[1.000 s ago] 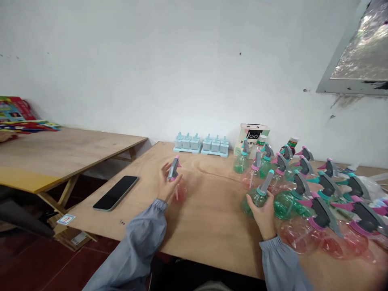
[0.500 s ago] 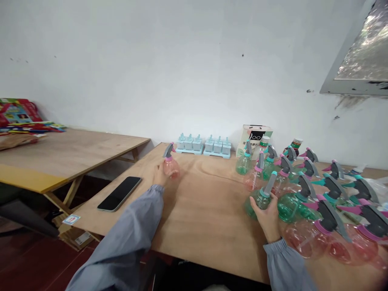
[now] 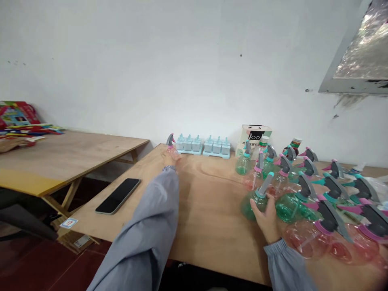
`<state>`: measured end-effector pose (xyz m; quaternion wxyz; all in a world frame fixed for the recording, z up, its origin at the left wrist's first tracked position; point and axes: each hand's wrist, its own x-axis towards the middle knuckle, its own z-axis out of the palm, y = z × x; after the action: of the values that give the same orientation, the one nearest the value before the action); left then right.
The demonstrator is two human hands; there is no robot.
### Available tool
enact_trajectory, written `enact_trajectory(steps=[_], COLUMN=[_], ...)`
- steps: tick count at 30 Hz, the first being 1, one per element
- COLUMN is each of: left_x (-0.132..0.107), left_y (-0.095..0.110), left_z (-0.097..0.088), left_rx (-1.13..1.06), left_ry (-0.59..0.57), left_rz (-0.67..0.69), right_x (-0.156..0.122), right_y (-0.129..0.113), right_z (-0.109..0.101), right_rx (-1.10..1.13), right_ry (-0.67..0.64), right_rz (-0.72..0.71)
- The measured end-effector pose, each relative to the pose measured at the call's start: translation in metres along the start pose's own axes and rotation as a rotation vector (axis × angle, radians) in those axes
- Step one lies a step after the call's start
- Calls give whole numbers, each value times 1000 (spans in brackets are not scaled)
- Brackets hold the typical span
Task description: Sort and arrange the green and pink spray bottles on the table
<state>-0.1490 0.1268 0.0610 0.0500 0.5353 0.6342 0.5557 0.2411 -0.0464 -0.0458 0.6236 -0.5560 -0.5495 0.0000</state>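
Observation:
My left hand is stretched to the far left of the wooden table, closed round a pink spray bottle with a grey and pink trigger head. That bottle stands upright beside the light-blue ice pop molds. On the right, my right hand has its thumb and fingers wrapped round a green spray bottle with a grey and teal head. Behind and right of it stand several more pink and green spray bottles, among them a green one and a pink one.
A smartphone lies at the table's left edge. A second set of ice pop molds, a printed box and capped bottles stand along the wall. Another wooden table is at left, across a gap.
My left hand has carried the pink spray bottle farther back, toward the wall and the molds. The right hand and its green bottle have shifted slightly left.

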Motion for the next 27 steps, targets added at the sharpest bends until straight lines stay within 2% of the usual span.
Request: enact_trajectory(steps=[2,4,5,6,8,9,11,13,16,18,20,22,25,27], left_x=[-18,-48,-66,-84,-119,-134,-156,-168,-172,-168,-162,-156,-152,-152], left_y=[5,13,19,27,44,54,71,84,87,82,75,70,68,69], left_z=[6,11,12,13,12,12,13,16,22,25,25,23,21,20], left_rx=[-14,-94,-196,-311,-503,-568,-661,-733,-831,-899,-971,-1035,-1106,-1136], left_ry=[5,-117,-274,-479,-762,-863,-957,-944,-789,-687,-639,-618,-573,-560], left_rz=[1,67,141,244,412,459,462,363,171,71,-26,-119,-227,-272], right_x=[-1,-2,-4,-5,-10,-12,-17,-20,-20,-16,-8,4,23,34], right_y=[-6,-14,-20,-25,-38,-44,-55,-61,-60,-54,-44,-34,-18,-6], right_z=[4,11,16,22,34,41,53,62,64,58,48,39,31,32], right_rx=[36,88,115,142,193,214,244,250,239,229,195,125,-12,-99], right_ry=[-32,-98,-141,-193,-302,-350,-429,-490,-533,-497,-381,-201,82,209], right_rz=[-10,-15,-24,-37,-77,-98,-133,-159,-189,-187,-165,-165,-238,-286])
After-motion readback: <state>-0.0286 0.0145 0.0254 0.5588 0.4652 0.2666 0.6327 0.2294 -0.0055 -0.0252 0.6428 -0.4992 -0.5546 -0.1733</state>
